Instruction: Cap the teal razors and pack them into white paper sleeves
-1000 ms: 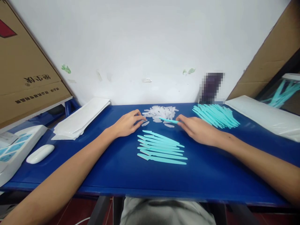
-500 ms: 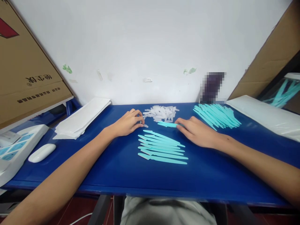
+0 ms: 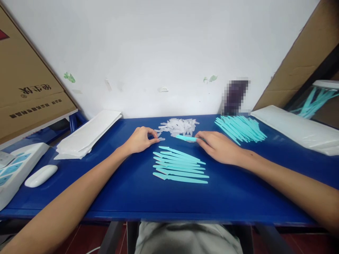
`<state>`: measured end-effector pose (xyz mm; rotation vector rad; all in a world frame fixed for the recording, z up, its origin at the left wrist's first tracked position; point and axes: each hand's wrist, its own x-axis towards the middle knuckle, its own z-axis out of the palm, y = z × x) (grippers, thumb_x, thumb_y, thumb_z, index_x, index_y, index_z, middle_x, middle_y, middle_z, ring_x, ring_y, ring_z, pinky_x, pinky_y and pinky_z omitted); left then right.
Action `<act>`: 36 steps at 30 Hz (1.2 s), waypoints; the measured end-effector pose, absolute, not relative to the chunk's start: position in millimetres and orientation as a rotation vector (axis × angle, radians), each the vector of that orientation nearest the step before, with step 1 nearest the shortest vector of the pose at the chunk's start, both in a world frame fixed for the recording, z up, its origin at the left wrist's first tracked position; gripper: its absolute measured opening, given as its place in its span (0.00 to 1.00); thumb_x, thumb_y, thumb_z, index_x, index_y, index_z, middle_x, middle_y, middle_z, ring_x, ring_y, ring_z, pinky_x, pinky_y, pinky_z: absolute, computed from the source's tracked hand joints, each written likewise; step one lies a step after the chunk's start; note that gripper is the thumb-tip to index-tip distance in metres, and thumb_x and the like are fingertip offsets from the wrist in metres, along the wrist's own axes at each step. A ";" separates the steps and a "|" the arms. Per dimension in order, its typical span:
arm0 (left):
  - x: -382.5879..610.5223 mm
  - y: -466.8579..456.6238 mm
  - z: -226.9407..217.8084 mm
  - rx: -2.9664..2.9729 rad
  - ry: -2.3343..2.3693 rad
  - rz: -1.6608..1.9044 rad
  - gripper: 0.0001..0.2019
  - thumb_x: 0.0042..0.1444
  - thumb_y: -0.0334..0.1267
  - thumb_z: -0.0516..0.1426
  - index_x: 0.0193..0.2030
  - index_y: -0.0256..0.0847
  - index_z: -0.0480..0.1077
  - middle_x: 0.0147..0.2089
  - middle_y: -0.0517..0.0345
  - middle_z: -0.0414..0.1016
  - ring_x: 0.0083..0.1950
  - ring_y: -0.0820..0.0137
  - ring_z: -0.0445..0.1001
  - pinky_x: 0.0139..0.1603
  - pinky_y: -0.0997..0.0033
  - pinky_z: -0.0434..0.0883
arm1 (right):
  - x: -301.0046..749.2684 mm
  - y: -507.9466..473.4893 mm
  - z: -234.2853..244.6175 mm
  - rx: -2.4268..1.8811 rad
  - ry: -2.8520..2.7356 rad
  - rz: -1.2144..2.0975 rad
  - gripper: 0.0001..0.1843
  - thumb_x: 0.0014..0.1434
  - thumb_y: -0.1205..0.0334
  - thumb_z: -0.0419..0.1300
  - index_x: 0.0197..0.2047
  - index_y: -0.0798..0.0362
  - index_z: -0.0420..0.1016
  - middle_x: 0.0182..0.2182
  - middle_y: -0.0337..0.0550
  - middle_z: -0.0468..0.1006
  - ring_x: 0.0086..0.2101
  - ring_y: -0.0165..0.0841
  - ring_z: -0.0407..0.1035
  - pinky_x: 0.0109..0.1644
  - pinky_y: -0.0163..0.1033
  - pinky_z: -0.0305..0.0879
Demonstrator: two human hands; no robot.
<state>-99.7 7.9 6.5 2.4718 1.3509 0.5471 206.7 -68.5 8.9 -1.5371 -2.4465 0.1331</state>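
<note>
My right hand (image 3: 218, 146) pinches one end of a teal plastic stick (image 3: 185, 138) that lies low over the blue table (image 3: 132, 190). My left hand (image 3: 140, 139) has its fingers curled together and pinches a small clear plastic cap (image 3: 159, 138) at the near edge of a pile of clear caps (image 3: 178, 127). Between my hands, closer to me, lies a tidy row of several teal sticks (image 3: 180, 165). A loose heap of teal sticks (image 3: 239, 128) is beyond my right hand.
White bags are stacked at the left (image 3: 87, 134) and at the right (image 3: 296, 128). A white mouse (image 3: 41, 175) and a white device (image 3: 13, 165) sit at the far left. Cardboard boxes (image 3: 29, 88) lean on both sides. A blurred dark object (image 3: 234, 97) stands at the wall.
My left hand drew back from the cap pile toward me with its fingers curled. My right hand lowered the teal stick and shifted it slightly left.
</note>
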 end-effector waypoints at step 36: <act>-71.2 5.8 -4.2 1.956 0.924 0.660 0.09 0.48 0.36 0.68 0.33 0.36 0.74 0.38 0.51 0.83 0.39 0.66 0.81 0.42 0.67 0.78 | 168.5 -69.7 9.0 -1.479 -2.723 -0.215 0.13 0.71 0.61 0.42 0.42 0.52 0.66 0.36 0.47 0.79 0.26 0.34 0.68 0.27 0.39 0.43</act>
